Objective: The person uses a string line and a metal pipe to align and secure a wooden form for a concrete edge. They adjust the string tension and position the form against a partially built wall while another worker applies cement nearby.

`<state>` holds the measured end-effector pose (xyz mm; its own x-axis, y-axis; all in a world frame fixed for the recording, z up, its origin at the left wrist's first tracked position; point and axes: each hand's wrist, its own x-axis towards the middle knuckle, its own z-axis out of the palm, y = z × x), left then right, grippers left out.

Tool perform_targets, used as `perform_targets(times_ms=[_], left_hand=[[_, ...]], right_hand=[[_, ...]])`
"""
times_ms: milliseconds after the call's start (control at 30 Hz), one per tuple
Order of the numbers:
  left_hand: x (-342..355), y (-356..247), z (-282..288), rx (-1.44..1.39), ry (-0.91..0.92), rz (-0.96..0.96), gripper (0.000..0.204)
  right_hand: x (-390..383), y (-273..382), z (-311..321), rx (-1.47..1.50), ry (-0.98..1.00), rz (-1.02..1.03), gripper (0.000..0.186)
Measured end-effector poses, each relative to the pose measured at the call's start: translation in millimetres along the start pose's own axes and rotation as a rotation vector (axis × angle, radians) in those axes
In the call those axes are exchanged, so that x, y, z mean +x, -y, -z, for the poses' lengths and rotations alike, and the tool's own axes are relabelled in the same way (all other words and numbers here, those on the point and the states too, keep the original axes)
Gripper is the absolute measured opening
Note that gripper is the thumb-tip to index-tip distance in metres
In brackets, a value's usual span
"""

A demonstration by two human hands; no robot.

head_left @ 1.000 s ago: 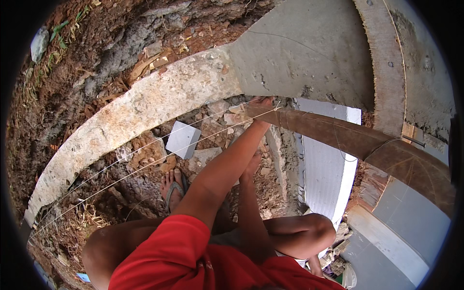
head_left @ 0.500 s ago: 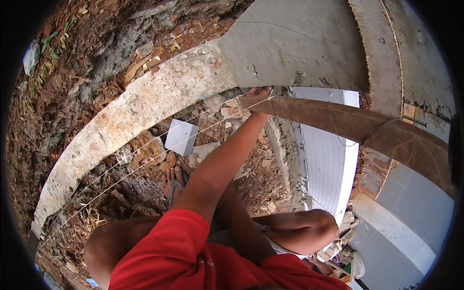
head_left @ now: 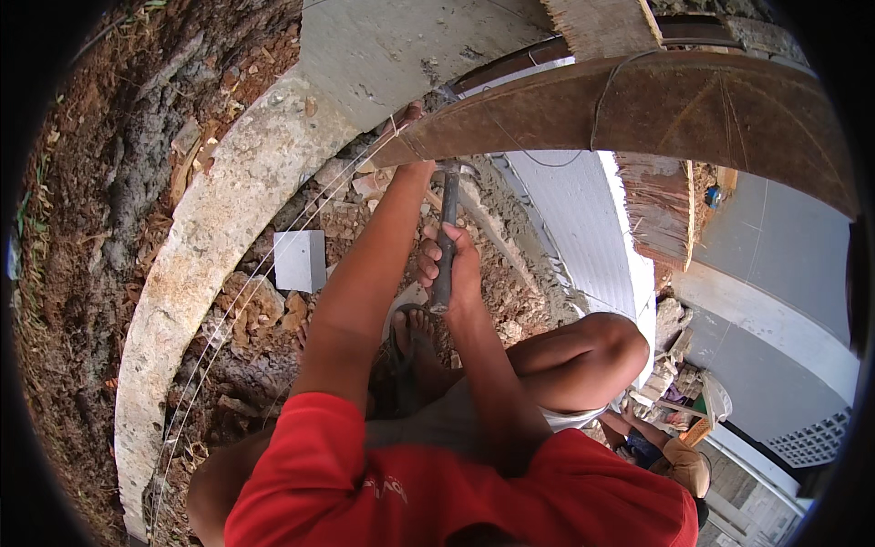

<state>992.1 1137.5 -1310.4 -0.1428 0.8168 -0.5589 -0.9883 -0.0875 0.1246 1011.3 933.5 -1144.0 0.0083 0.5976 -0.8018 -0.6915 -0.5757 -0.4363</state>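
A long brown board [head_left: 547, 105] spans the upper part of the view, its near-left end tied with pale string [head_left: 301, 223]. My left hand [head_left: 413, 113] grips that end; fingertips show past its upper edge, while the board hides the palm. Lower down, my right hand [head_left: 460, 260] is closed round the dark handle of a hammer [head_left: 448, 211]. The hammer's metal head points up, just below the board's underside and close to my left wrist.
A rough concrete strip [head_left: 219, 219] curves down the left beside reddish soil. A pale square block [head_left: 299, 261] lies on the rubble by my left forearm. White foam-like panel [head_left: 583, 201] stands right of the trench. Another person [head_left: 679, 460] is at lower right.
My right hand has come up into view holding the hammer, below the board. My left hand stays at the board's end. The whole view has shifted, with the board now further left and higher.
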Motion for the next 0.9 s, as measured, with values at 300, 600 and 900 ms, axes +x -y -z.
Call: perform_targets(times_ms=[300, 600, 900], left_hand=[[-34, -28, 39, 0.175, -0.012, 0.029, 0.016], [-39, -13, 33, 0.175, -0.003, 0.001, 0.017], [-50, 3, 23, 0.167, 0.006, -0.021, 0.017]], right_hand=[[19, 29, -77, 0.684, 0.164, 0.067, 0.025], [39, 47, -106, 0.674, 0.207, -0.051, 0.030], [33, 53, -91, 0.573, 0.291, -0.065, 0.032]])
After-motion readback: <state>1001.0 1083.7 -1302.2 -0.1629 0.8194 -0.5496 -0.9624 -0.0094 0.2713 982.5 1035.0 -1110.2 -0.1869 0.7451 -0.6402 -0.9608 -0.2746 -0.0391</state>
